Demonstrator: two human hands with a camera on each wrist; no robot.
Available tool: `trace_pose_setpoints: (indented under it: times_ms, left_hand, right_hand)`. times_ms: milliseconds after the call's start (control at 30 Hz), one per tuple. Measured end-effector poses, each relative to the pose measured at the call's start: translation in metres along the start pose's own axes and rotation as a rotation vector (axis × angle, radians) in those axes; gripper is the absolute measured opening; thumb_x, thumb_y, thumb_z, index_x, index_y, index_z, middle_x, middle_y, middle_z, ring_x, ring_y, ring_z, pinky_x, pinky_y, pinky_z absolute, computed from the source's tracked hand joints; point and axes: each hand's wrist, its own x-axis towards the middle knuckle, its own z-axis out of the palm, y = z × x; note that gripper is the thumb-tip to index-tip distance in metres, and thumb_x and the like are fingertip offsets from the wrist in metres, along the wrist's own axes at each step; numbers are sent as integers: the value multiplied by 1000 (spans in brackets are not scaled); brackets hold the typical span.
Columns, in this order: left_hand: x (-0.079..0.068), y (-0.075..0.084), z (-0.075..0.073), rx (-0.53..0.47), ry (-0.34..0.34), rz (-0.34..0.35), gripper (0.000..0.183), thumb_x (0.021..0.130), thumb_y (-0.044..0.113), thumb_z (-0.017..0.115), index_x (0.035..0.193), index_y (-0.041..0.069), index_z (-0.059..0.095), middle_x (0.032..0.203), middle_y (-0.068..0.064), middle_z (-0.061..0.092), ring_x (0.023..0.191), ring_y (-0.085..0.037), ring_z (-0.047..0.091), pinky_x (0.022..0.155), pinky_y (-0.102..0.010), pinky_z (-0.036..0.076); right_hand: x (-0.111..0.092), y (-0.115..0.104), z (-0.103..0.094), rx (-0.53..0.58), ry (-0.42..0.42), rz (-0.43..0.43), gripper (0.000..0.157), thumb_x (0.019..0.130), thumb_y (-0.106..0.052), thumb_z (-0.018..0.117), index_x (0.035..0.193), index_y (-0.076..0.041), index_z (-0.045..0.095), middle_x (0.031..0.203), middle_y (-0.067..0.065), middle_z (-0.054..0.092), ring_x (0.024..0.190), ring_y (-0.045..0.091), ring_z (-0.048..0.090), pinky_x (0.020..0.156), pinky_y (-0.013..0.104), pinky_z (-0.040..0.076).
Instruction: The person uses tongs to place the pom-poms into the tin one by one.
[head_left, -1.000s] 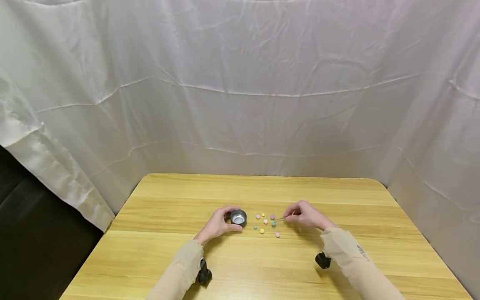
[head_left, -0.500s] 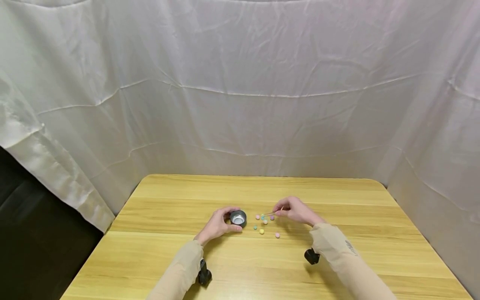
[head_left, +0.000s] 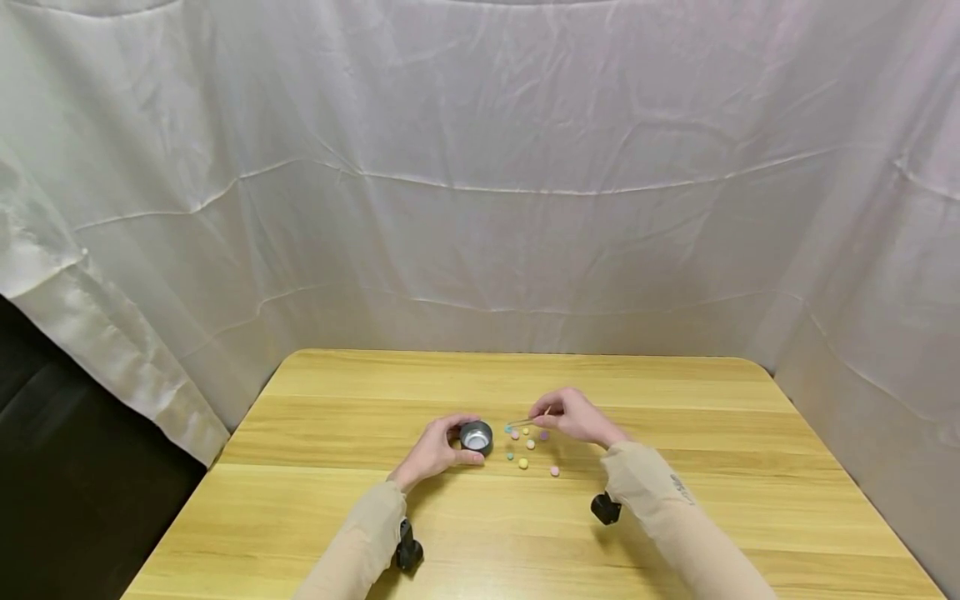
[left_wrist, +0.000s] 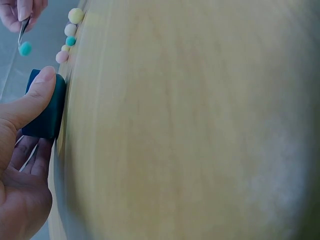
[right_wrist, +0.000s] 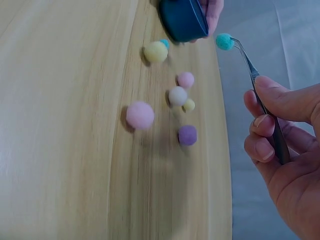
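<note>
My left hand (head_left: 437,447) grips a small dark round bowl (head_left: 477,438) with a silvery inside, thumb on the near side and fingers on the far side. In my right hand (head_left: 573,416) is a pair of bent-tip tweezers (right_wrist: 267,107), held between thumb and fingers. A teal pompom (right_wrist: 225,41) is pinched at the tweezers' tips, above the table and just right of the bowl. Below it on the table lie loose pompoms: a large pink one (right_wrist: 140,115), a purple one (right_wrist: 187,135), a white one (right_wrist: 178,96) and a yellow one (right_wrist: 156,52), among several.
The wooden table (head_left: 337,392) reaches back to a pale hanging curtain (head_left: 480,250) that encloses its far side and right. A dark surface (head_left: 67,450) shows past the left edge. Each wrist wears a small black camera, such as the right wrist camera (head_left: 606,508).
My right hand has moved left across the pompoms toward the bowl, carrying the tweezers and the teal pompom lifted from the table. My left hand and the bowl stay put.
</note>
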Motion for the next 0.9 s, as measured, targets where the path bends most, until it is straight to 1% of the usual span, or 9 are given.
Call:
trace_pose_setpoints:
  times_ms: [67,200,300,400,467,567,733,900]
  left_hand:
    - [0,0,0,-2,0,1,62,81,13,85,135,0,59,130,-20,65,114,-32,66,97,-42,56]
    - [0,0,0,-7,-4,0,62,81,12,84,136,-1,58,130,-21,65,115,-33,66,97,-43,56]
    - [0,0,0,-13,-3,0,62,81,12,84,136,-2,58,131,-21,65,115,-33,66,98,-44,55]
    - [0,1,0,-17,-1,-2,62,81,11,84,136,-2,58,131,-21,64,115,-33,66,99,-45,55]
    - [0,1,0,-19,-2,-4,62,81,11,84,136,-2,58,131,-21,64,115,-33,66,99,-45,55]
    - [0,1,0,-23,-3,-9,63,82,11,84,136,-2,57,132,-21,64,116,-33,65,99,-46,55]
    - [0,1,0,-26,-5,-8,64,82,12,84,137,-4,56,132,-22,64,117,-35,65,100,-48,54]
    - [1,0,0,-22,-2,-2,64,82,12,84,137,-3,56,132,-22,64,118,-36,64,100,-50,54]
  right_hand:
    - [2,-2,2,1,3,4,15,96,-8,67,104,1,75,95,19,75,72,26,64,61,19,47]
    - [5,-5,6,6,7,8,14,95,-7,67,103,1,75,94,18,74,68,18,60,59,18,47]
    - [8,-7,8,7,7,7,14,95,-7,67,103,1,75,94,16,75,68,10,58,61,18,47]
    - [10,-9,11,16,1,9,14,95,-7,67,104,1,75,95,17,75,68,10,57,61,18,48]
    - [11,-10,12,33,-6,12,14,96,-7,66,104,1,75,96,19,74,67,13,59,59,19,50]
    - [13,-12,15,42,-7,10,13,96,-7,66,103,1,75,95,19,74,67,14,60,58,19,49]
    - [16,-13,20,35,5,-2,12,95,-7,67,100,-1,76,92,15,74,68,10,53,57,17,44]
    - [19,-15,24,42,8,-5,11,95,-7,67,100,-1,76,91,16,74,68,12,54,56,17,42]
